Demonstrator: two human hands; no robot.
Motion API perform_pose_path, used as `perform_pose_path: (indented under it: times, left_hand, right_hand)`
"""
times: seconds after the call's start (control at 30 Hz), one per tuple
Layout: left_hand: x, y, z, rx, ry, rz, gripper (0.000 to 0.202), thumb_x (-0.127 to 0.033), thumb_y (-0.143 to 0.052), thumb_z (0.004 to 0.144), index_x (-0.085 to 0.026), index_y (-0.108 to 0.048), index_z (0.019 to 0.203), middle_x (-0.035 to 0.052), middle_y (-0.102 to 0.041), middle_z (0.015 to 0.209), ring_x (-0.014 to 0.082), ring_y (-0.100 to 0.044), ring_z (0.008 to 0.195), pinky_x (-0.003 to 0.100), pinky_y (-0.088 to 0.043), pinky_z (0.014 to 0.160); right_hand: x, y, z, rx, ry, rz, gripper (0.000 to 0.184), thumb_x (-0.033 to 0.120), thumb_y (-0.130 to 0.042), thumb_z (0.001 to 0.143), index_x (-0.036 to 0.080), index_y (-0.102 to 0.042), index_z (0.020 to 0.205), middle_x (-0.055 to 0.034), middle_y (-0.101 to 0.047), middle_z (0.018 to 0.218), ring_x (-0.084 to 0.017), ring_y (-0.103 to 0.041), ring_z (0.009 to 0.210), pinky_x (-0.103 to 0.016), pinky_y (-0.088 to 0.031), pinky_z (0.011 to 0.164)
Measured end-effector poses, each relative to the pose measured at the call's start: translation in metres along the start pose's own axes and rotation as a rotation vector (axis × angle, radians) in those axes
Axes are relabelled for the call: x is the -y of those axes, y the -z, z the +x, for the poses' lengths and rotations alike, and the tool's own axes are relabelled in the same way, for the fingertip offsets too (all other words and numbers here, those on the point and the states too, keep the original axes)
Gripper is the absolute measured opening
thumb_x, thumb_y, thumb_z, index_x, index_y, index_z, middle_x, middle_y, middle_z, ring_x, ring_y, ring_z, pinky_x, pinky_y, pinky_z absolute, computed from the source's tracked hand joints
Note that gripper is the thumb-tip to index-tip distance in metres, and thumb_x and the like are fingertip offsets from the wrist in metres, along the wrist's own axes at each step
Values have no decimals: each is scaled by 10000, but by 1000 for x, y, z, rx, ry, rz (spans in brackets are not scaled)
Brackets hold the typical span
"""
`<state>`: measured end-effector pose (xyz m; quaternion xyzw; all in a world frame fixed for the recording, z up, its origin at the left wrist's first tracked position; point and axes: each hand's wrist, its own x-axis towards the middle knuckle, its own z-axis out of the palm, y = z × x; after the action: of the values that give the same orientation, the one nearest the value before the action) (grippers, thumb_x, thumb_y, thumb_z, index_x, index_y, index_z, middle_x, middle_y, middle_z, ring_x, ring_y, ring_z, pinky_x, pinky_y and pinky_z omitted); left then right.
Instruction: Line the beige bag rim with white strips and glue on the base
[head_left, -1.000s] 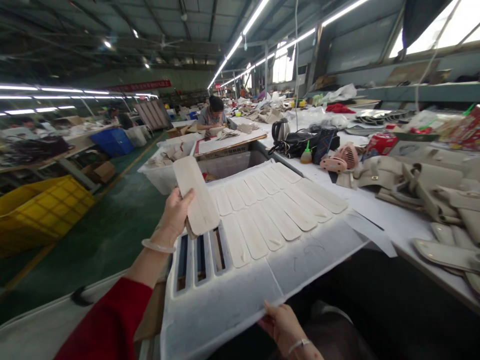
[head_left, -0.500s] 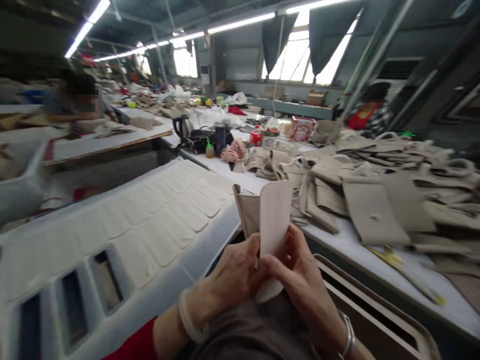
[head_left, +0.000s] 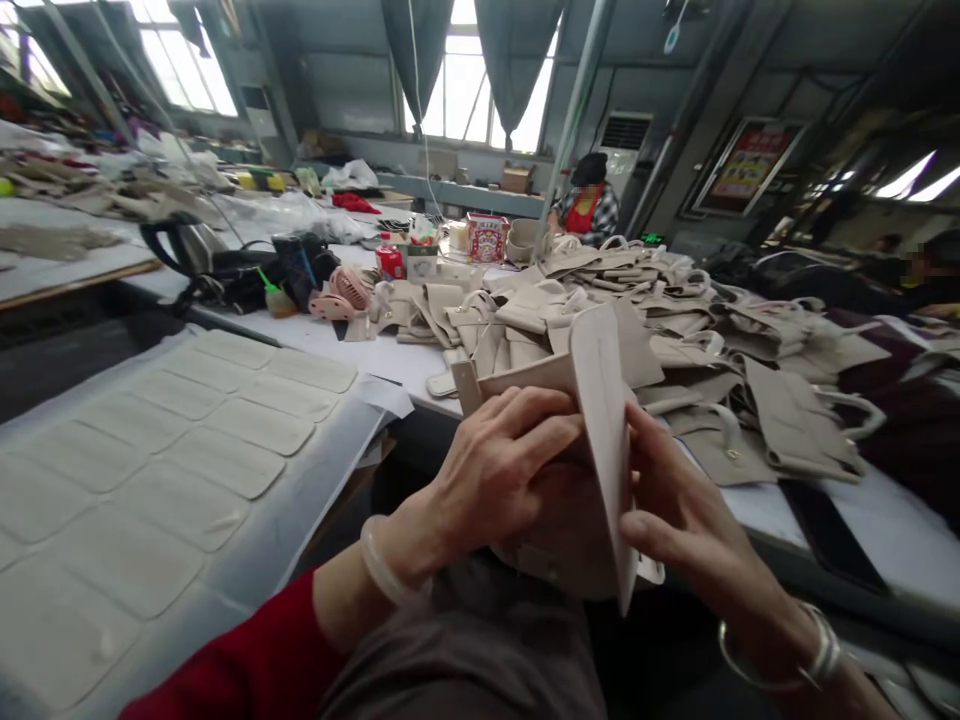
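A half-made beige handbag (head_left: 551, 545) is held over my lap, with one rounded stiff side panel (head_left: 600, 400) standing up and slightly tilted. My left hand (head_left: 499, 470) wraps over the bag's upper edge, its fingers bent inward against the panel's left face; the fingertips are partly hidden. On the other side, my right hand (head_left: 682, 520) holds the panel's right side between thumb and fingers, and some of those fingers are hidden behind it. A short strap-like end (head_left: 466, 388) sticks up beyond my left hand.
Rounded beige panels (head_left: 184, 470) lie in rows on a board at left. A heap of beige bags with handles (head_left: 795, 420) covers the right table. A dark flat strip (head_left: 832, 535) lies near its edge. A kettle (head_left: 184, 245) and bottle (head_left: 277, 298) stand behind; a person (head_left: 589, 205) sits farther back.
My view has swung to the right. The bag has turned, so its panel shows more edge-on. My left hand has moved up over the bag's edge, and my right hand has shifted outward along the panel.
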<state>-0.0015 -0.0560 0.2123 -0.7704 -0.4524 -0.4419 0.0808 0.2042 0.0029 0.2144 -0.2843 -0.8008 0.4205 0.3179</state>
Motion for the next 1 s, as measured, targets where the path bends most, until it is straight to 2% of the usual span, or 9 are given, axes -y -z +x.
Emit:
perform_pose_path:
  times: [0.13, 0.2, 0.27, 0.37, 0.47, 0.57, 0.7, 0.87, 1.0]
  left_hand:
    - [12, -6, 6, -119, 30, 181, 512, -302, -718, 805, -263, -517, 1274, 85, -532, 1344, 265, -470, 1244, 437, -365, 1061]
    - [27, -8, 5, -154, 170, 175, 750, -362, -794, 719, -268, -431, 1368, 113, -419, 1466, 315, -371, 1342, 496, -309, 1100]
    - [43, -15, 2, -44, 357, -18, 868, -352, -817, 682, -273, -363, 1417, 117, -477, 1423, 309, -462, 1280, 485, -388, 1047]
    - [62, -32, -4, 164, 590, -503, 640, -283, -757, 736, -233, -465, 1304, 32, -697, 1021, 201, -665, 905, 338, -537, 807]
    - [69, -47, -12, 172, 683, -699, 275, -230, -707, 762, -183, -572, 997, -16, -680, 828, 148, -650, 766, 265, -525, 720]
    - [69, -56, -20, 178, 706, -570, 159, -202, -690, 761, -181, -578, 872, -28, -670, 784, 133, -624, 727, 240, -488, 685]
    - [69, -65, -31, 254, 752, -443, 142, -218, -692, 762, -194, -591, 859, -33, -693, 770, 146, -634, 737, 239, -465, 674]
    - [74, -86, -45, 331, 728, -292, 125, -222, -717, 748, -204, -609, 808, -24, -663, 766, 159, -615, 734, 264, -450, 669]
    - [76, -105, -65, 418, 606, -144, 146, -183, -756, 690, -208, -638, 771, 27, -655, 935, 225, -580, 928, 336, -463, 808]
  right_hand:
    - [-16, 23, -5, -149, -45, -185, 936, 484, -768, 701, 364, -259, 1477, -77, -437, 1451, -329, -536, 1195, -522, -471, 993]
    - [-27, 32, -7, -208, 2, -346, 928, 469, -766, 702, 353, -267, 1476, -76, -423, 1457, -333, -516, 1209, -530, -454, 1011]
    - [-40, 38, -7, -227, 55, -442, 924, 465, -753, 711, 325, -260, 1480, -82, -406, 1464, -332, -482, 1239, -519, -450, 1018]
    - [-59, 39, -5, -210, 68, -501, 935, 461, -741, 715, 287, -240, 1485, -98, -416, 1447, -323, -457, 1258, -510, -455, 1013]
    - [-75, 36, -3, -180, 56, -500, 927, 458, -733, 720, 274, -239, 1482, -105, -419, 1440, -314, -438, 1276, -504, -453, 1017]
    - [-87, 34, -2, -149, 60, -477, 908, 442, -721, 738, 262, -231, 1481, -106, -418, 1444, -292, -440, 1279, -483, -433, 1048]
    - [-104, 32, -3, -102, 51, -517, 883, 425, -713, 745, 236, -246, 1471, -115, -426, 1445, -285, -418, 1309, -485, -388, 1095]
    - [-120, 31, -4, -25, 3, -559, 857, 402, -680, 773, 196, -229, 1471, -127, -427, 1423, -267, -406, 1321, -451, -369, 1122]
    - [-126, 32, -9, 120, -35, -689, 867, 358, -645, 804, 208, -161, 1508, -121, -428, 1350, -261, -480, 1219, -414, -460, 1045]
